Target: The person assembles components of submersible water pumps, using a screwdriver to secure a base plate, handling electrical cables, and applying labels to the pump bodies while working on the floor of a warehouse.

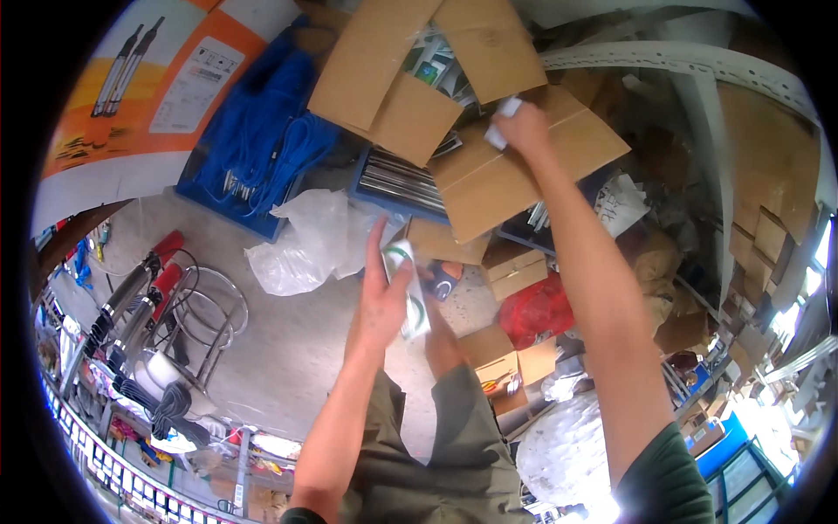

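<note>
My left hand [381, 301] is closed round a slim white box with green markings [417, 316], held upright in front of my legs. Farther off to the right, my right hand [526, 131] grips a small white packet [500, 122]; its exact kind is too blurred to tell. That hand is just above a flap of an open cardboard box [515, 179]. Inside the box, several white and green packages [432, 70] show between the raised flaps.
Left of the box, a blue crate [262, 218] holds blue rope [275, 131]. A blue tray of metal rods [401, 182] lies under the flaps. Crumpled clear plastic [301, 249] is on the floor. A red bag [537, 313] and small cartons [515, 272] stand to the right; pumps with red handles [161, 284] at left.
</note>
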`<state>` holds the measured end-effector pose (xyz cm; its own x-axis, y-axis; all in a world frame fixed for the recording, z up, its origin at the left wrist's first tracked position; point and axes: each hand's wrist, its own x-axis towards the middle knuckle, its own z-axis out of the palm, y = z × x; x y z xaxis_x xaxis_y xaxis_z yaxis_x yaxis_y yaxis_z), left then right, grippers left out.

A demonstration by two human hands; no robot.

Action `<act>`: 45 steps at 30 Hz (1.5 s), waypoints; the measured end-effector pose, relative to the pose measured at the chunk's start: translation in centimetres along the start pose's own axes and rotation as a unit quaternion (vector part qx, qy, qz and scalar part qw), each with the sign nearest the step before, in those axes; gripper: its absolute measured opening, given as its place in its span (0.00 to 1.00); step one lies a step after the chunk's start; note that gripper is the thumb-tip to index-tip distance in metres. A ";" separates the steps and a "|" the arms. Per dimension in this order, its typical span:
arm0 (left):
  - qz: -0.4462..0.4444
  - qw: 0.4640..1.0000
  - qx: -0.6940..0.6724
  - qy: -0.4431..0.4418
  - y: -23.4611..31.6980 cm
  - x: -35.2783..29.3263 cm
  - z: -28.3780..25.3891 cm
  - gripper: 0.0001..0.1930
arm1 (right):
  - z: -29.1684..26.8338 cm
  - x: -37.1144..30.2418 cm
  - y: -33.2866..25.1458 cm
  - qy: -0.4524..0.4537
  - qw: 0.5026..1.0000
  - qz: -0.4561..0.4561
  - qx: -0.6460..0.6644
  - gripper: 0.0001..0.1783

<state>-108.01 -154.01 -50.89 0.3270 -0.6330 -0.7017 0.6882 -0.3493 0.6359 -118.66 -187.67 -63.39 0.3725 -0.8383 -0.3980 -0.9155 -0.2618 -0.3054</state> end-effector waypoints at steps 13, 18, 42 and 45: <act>-0.022 0.994 -0.005 0.108 2.0 9.1 -4.3 0.12 | 3.2 -4.7 -7.5 -0.224 0.941 0.169 0.190 0.29; -0.021 0.988 -0.052 0.144 3.1 8.8 -4.7 0.15 | 10.0 3.6 0.5 0.003 0.985 0.050 -0.164 0.19; 0.030 0.994 0.019 0.100 19.9 -21.1 -5.2 0.12 | -24.5 -33.6 -22.0 0.014 0.915 -0.051 0.400 0.12; 0.052 0.996 0.018 0.071 24.9 -31.1 -4.1 0.13 | -32.0 -41.1 -28.0 0.152 0.898 -0.372 0.181 0.22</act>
<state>-98.37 -140.17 -14.52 0.4855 -0.5637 -0.6682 0.6236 -0.3124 0.7166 -113.16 -161.17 -10.84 0.7515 -0.6018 0.2703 -0.3007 -0.6771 -0.6716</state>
